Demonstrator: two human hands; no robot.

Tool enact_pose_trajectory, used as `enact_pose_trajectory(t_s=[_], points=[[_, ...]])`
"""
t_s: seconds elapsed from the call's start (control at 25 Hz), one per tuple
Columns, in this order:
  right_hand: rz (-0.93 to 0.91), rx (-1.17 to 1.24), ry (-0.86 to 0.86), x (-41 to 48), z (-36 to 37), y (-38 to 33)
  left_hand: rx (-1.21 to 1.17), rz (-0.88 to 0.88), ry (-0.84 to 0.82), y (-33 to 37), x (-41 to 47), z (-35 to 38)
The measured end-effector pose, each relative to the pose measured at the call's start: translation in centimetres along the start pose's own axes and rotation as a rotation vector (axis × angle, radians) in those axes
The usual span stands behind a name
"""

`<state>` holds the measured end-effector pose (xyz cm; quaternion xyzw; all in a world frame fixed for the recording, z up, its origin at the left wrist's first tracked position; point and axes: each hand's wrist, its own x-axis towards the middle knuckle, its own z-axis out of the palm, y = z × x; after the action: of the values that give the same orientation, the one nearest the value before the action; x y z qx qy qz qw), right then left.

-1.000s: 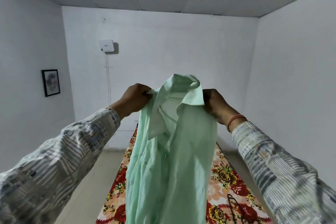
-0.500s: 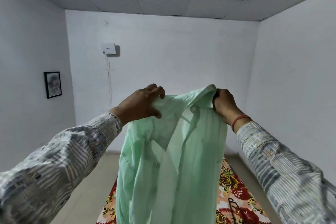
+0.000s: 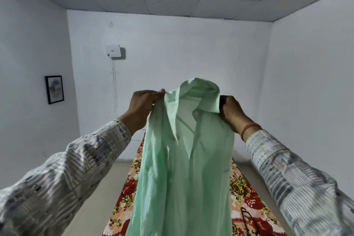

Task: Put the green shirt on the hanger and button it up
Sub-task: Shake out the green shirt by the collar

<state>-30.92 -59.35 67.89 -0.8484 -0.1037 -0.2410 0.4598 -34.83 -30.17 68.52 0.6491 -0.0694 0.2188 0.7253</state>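
I hold the pale green shirt [image 3: 183, 168] up in the air in front of me, its collar on top and its front open. My left hand [image 3: 142, 107] pinches the shirt's left shoulder edge. My right hand [image 3: 230, 112] grips the cloth just below the collar on the right side. The shirt hangs down over the bed. A dark hanger [image 3: 246, 220] lies on the bed at the lower right, mostly cut off by the frame's edge and partly hidden by the shirt.
Below the shirt is a bed with a red and yellow floral sheet [image 3: 247, 195]. White walls close the room on three sides. A small framed picture [image 3: 54, 89] hangs on the left wall, and a white box [image 3: 114, 51] on the far wall.
The shirt has been spread wider and its collar now stands up between my hands. My left hand shifted from a loose hold to a pinch on the shoulder edge.
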Motion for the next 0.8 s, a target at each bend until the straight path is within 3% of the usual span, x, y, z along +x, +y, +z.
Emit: enact_pose_trajectory(t_s=[0.16, 0.28, 0.44, 0.52, 0.64, 0.8], points=[[-0.138, -0.048, 0.012, -1.0, 0.0, -0.7, 0.095, 0.103, 0.130, 0.9, 0.4, -0.1], [-0.192, -0.109, 0.046, -1.0, -0.1, -0.8, -0.025, 0.083, 0.180, 2.0, 0.8, -0.9], [-0.300, -0.201, 0.031, -1.2, 0.3, -1.6, 0.237, 0.120, 0.039, 2.0, 0.9, -1.4], [-0.322, -0.189, 0.023, -1.3, 0.7, -1.8, 0.355, 0.012, 0.008, 1.5, 1.2, -1.9], [-0.214, -0.046, -0.058, -1.3, 1.5, -1.6, 0.077, -0.298, -0.210, 0.8, 0.7, -4.1], [-0.121, 0.007, -0.050, -1.5, 2.3, -1.6, 0.016, -0.204, -0.281, 1.0, 0.3, -5.9]])
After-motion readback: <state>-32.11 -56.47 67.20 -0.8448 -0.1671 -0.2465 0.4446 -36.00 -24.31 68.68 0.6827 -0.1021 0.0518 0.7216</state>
